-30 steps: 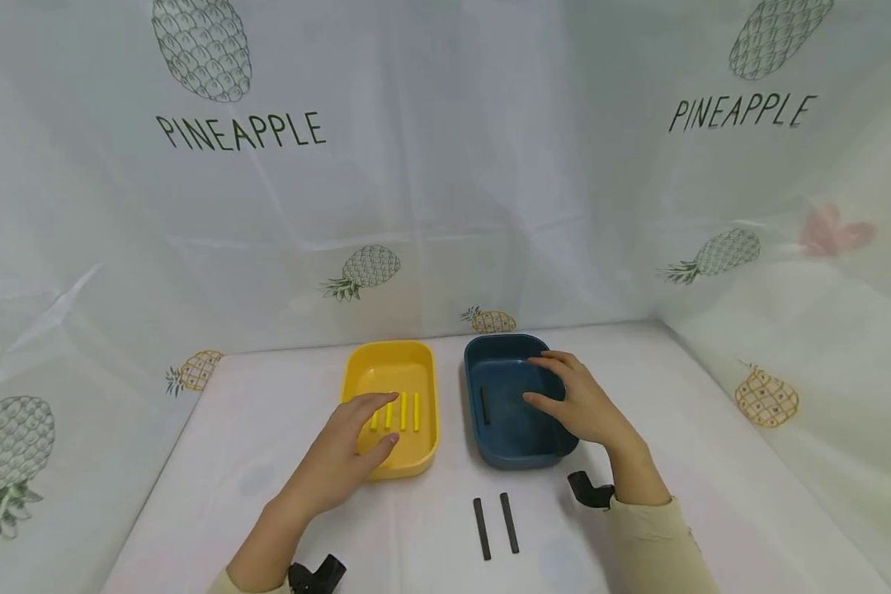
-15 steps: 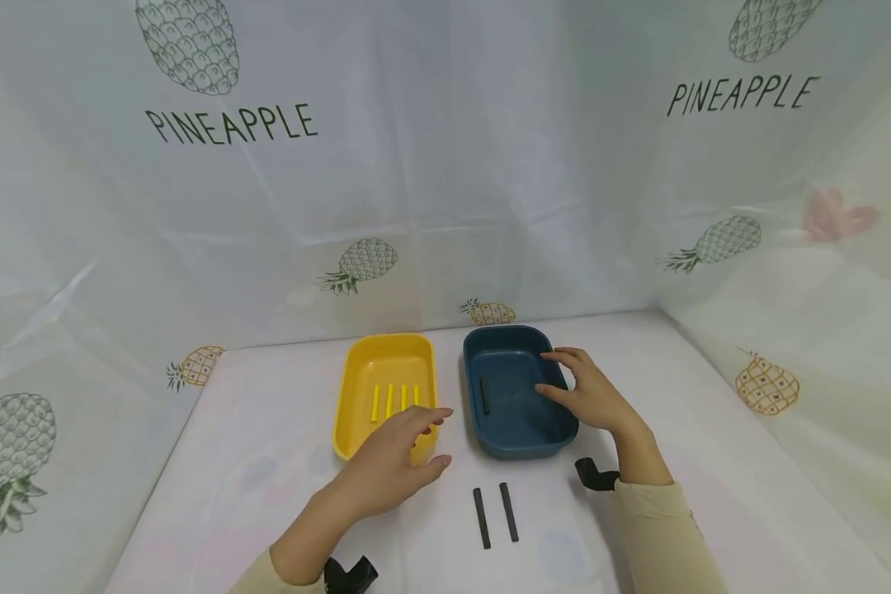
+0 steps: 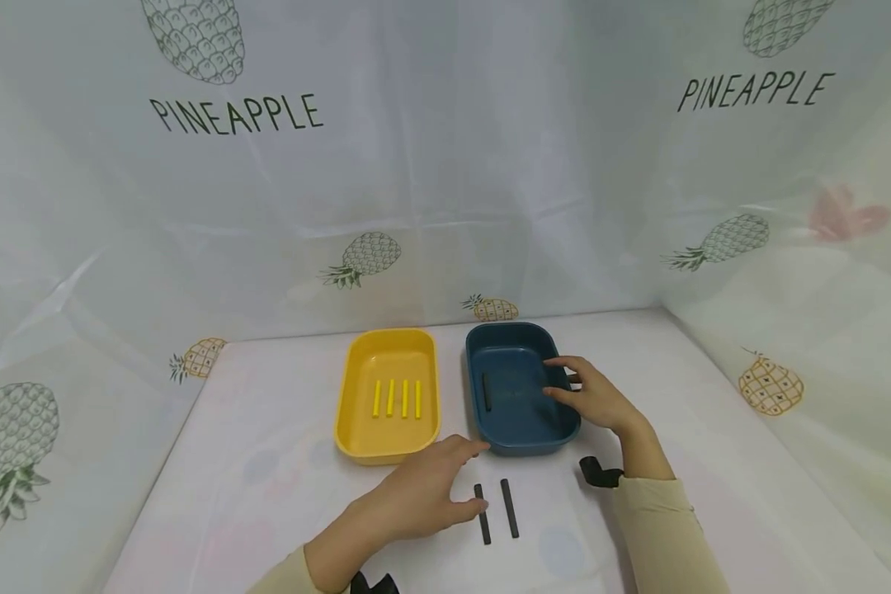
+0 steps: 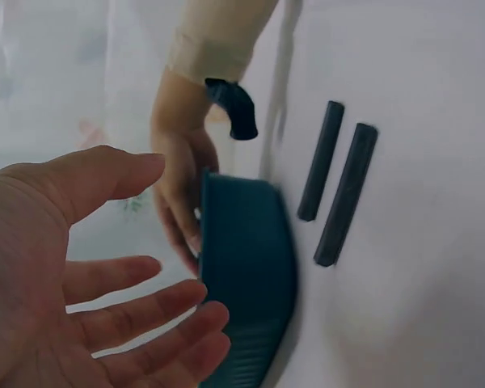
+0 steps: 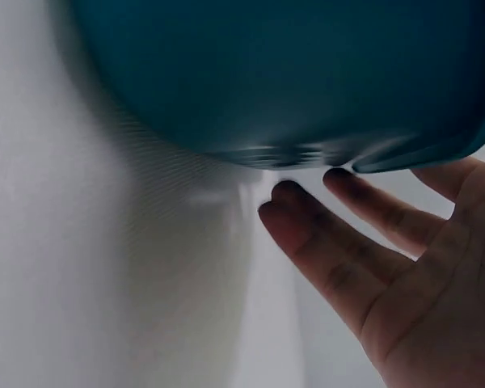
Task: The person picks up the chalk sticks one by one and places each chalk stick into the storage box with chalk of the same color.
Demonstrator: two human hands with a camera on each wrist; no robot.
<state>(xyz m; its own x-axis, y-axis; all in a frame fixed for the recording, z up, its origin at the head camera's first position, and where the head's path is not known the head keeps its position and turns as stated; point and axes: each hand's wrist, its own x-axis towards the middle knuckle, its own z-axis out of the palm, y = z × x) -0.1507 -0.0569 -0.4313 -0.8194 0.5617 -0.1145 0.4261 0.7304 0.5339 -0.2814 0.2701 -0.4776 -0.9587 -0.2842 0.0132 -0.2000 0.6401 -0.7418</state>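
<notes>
My left hand (image 3: 423,491), fingers spread, hovers at two short black sticks on the cloth; its thumb overlaps the left stick (image 3: 486,528) in the head view. To the right lies the other black stick (image 3: 510,507). My right hand (image 3: 592,400) is at the right rim of the blue tray (image 3: 520,429), thumb and forefinger reaching over the edge. In the right wrist view, its other fingers (image 5: 331,259) extend loosely along the outside of the tray. One more black stick (image 3: 486,392) lies inside the blue tray. The left wrist view shows the left palm (image 4: 24,283) holding nothing.
Left of the blue tray stands a yellow tray (image 3: 364,441) with several yellow sticks (image 3: 404,398) lined up in it. A pineapple-print sheet (image 3: 431,165) rises behind the table and along its sides. White patterned cloth (image 3: 267,429) covers the tabletop.
My left hand has moved right and toward me, from over the yellow tray to the two black sticks. The right hand has shifted slightly right along the blue tray's rim.
</notes>
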